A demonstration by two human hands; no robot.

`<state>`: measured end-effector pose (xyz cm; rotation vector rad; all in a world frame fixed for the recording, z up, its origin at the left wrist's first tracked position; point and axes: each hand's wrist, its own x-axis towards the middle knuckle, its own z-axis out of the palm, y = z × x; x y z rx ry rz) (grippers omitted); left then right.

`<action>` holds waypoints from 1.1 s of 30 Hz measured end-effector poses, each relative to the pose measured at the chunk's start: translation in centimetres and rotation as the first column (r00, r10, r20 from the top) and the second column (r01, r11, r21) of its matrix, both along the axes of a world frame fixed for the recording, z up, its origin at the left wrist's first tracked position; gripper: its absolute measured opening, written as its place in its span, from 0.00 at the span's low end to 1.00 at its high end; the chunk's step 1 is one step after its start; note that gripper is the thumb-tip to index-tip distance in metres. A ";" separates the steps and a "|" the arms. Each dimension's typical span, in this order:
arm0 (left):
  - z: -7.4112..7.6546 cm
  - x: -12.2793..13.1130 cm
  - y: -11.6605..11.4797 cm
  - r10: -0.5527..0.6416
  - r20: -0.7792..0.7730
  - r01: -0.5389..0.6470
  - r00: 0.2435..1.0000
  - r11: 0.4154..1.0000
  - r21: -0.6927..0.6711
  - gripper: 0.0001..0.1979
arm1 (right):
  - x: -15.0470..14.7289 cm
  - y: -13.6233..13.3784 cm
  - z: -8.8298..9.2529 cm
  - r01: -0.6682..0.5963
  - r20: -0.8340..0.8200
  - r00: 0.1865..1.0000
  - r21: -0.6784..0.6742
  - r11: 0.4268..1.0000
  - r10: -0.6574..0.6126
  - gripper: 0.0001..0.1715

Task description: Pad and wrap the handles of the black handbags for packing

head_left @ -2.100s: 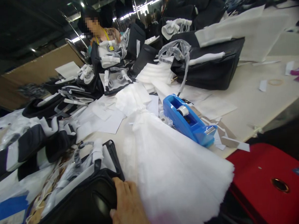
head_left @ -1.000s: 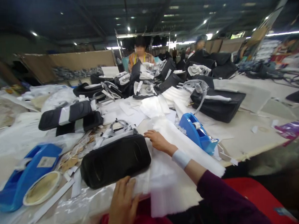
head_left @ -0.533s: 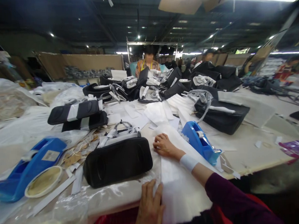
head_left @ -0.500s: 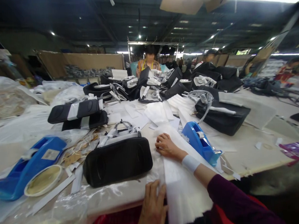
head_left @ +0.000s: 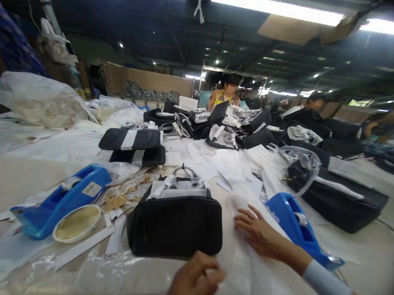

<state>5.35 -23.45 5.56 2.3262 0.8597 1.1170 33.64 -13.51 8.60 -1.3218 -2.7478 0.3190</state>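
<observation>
A black bag [head_left: 174,225] lies on its side near the front of the table, its wrapped handle [head_left: 185,178] pointing away from me. Just below its front edge is my left hand [head_left: 195,279], blurred, with fingers bent; whether it pinches anything is unclear. To the right of the bag, my right hand [head_left: 257,232] rests with fingers spread on thin white wrapping sheets [head_left: 242,255]. A blue tape dispenser [head_left: 303,230] stands right of that hand.
At left are another blue tape dispenser [head_left: 64,198], a round shallow dish [head_left: 77,223] and paper strips. Two stacked black bags [head_left: 130,140] lie behind. More black bags [head_left: 337,184] sit at right and across the back, where a person [head_left: 224,97] is.
The view has swung left, shifting everything rightward. My left hand's fingers have gone from extended to bent, close to the bag's front edge. My right hand still lies on the white sheets.
</observation>
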 end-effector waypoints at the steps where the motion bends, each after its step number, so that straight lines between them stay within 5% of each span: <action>1: 1.8 -3.4 1.1 0.128 0.043 -0.130 0.991 0.991 0.044 0.18 | -0.4 -0.2 0.0 0.021 -0.048 0.999 -0.027 0.999 -0.022 0.33; 5: 5.9 -14.1 7.8 0.654 0.040 -0.653 0.755 0.756 -0.032 0.10 | -3.1 1.8 0.2 0.176 -0.423 0.871 -0.203 0.963 -0.248 0.22; 9: 5.1 -18.6 15.7 0.621 -0.142 -0.624 0.770 0.689 -0.370 0.18 | -7.1 6.8 0.1 0.238 -0.618 0.541 -0.539 0.808 -0.571 0.18; 12: 3.6 -19.0 20.3 0.497 -0.220 -0.540 0.840 0.721 -0.435 0.18 | -9.5 10.0 -0.7 0.203 -0.589 0.435 -0.673 0.712 -0.681 0.22; 20: 1.9 -17.0 24.4 0.351 -0.415 -0.518 0.839 0.751 -0.410 0.08 | -11.3 13.9 -2.8 0.099 -0.582 0.438 -0.726 0.680 -0.685 0.19; 26: 1.4 -17.1 24.8 0.211 -0.326 -0.309 0.922 0.907 -0.286 0.07 | -12.9 15.0 -2.7 0.243 -0.610 0.526 -0.559 0.792 -0.592 0.08; 30: 1.1 -17.2 25.1 0.113 -0.318 -0.226 0.941 0.911 -0.345 0.03 | -13.4 14.7 -2.2 0.344 -0.598 0.617 -0.380 0.859 -0.512 0.09; 33: 1.5 -16.9 24.9 0.145 -0.339 -0.266 0.930 0.901 -0.343 0.09 | -13.5 14.3 -1.7 0.258 -0.596 0.635 -0.436 0.862 -0.491 0.10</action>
